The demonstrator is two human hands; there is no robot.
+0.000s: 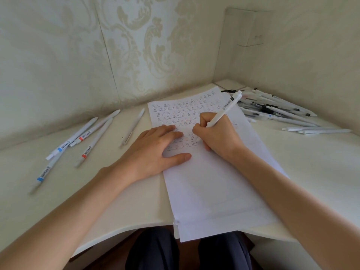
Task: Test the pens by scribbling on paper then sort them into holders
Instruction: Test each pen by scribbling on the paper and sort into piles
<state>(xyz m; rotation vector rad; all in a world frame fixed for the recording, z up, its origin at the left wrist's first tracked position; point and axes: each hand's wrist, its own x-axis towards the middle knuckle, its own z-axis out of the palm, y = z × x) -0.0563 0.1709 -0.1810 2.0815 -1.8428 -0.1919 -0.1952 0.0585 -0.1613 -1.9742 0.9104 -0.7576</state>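
On paper: right hand grips pen, left hand flat.

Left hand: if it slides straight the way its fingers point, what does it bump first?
Most likely the right hand, gripping the pen just ahead of the left hand on the paper; the gap looks small.

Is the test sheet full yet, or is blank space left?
Partly full: the paper has written rows down to the pen tip; below that it is blank.
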